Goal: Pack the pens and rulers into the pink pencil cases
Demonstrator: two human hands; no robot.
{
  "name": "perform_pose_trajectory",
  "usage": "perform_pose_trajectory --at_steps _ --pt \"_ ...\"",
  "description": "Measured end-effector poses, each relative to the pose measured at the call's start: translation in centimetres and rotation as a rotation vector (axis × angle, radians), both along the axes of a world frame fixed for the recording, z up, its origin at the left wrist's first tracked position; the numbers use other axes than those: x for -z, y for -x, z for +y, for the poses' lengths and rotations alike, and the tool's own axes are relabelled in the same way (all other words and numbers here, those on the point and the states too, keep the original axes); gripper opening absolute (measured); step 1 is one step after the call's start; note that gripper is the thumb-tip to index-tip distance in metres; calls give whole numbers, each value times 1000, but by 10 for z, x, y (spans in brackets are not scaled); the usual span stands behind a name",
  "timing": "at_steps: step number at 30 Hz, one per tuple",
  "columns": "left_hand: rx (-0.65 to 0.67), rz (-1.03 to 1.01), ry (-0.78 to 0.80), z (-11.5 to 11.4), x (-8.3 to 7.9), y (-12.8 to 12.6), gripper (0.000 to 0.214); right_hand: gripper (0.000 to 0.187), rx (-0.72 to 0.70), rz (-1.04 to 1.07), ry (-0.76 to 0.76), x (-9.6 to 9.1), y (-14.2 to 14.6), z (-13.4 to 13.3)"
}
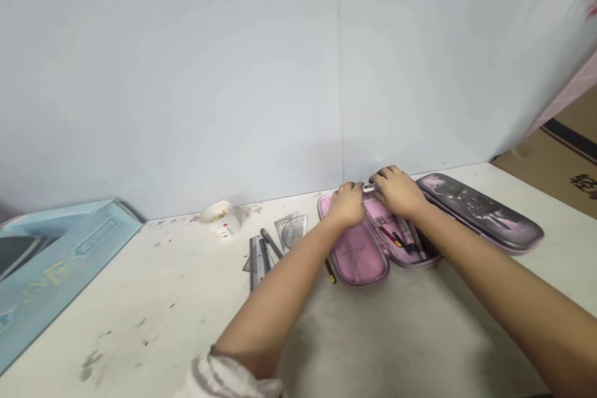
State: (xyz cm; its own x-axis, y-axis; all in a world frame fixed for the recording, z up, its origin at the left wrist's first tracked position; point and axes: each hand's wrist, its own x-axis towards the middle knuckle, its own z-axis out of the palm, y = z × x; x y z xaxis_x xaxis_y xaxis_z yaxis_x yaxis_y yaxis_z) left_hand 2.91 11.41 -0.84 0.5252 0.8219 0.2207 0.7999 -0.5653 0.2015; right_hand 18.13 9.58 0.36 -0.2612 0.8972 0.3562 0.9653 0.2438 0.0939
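View: head camera, looking forward and down at a white table (140,348)
Left hand (346,204): on the far rim of the pink pencil case, fingers curled forward
Right hand (394,191): on the same rim, fingers over a small silver part (368,187), exact contact too small to tell
Hands: together, just beside each other; firm clamp or light rest, impossible to tell
Pink pencil case (357,255): lying open on the table near the back wall panel (186,74), between the rulers and the dark printed case
Inside the right half: pens (405,239), lying lengthwise
Dark printed case (480,211): flat on the table, just beyond the right hand
Beside the pink pencil case: a pencil (331,271), touching its near edge
Further left: metal rulers (256,261), a dark marker (270,242), a clear protractor (291,230)
Back edge: a small white cup (215,211)
Left end: a pale blue box (60,267)
Left forearm: a rolled white sleeve (224,379)
Beyond the table, right: cardboard (555,155)
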Motion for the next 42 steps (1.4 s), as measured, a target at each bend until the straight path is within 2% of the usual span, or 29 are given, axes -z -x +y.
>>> perform_pose_trajectory --at_steps 3,6,8,11,14,16,19,22,25,30,33,36,39,42 --pt "-39 91 14 12 10 -28 52 28 68 -43 28 9 -17 11" --pt "-54 143 59 22 10 -36 51 27 101 -30 89 13 -25 20" --pt "-55 125 77 27 2 -31 51 27 98 16 99 10 -27 24" --pt "-85 30 52 25 -18 -5 45 28 32 116 43 0 -21 19" --pt "-134 -15 -5 9 -34 33 38 28 -110 193 4 -6 0 -3" --pt "-130 16 -9 -8 -37 59 35 27 -233 209 2 -2 21 -26" --pt "-87 97 10 -36 -31 88 34 23 -423 199 29 9 55 -62" --pt "-65 147 -4 -58 -21 105 33 24 -560 148 25 17 83 -89" --pt "-48 180 -25 -75 -11 115 33 27 -596 54 -39 20 105 -101" --pt "-52 197 -47 -106 0 128 28 22 -529 -88 -107 31 124 -105" --pt "-122 99 -15 -124 0 130 26 20 -449 -23 -148 37 126 -111" --pt "-204 -148 99 -135 -4 126 26 21 -346 170 -255 37 122 -121" --pt "-179 -470 248 -138 -6 114 28 22 -334 306 -371 35 112 -129" --pt "-148 -696 345 -135 -7 91 26 22 -333 333 -422 32 95 -132"
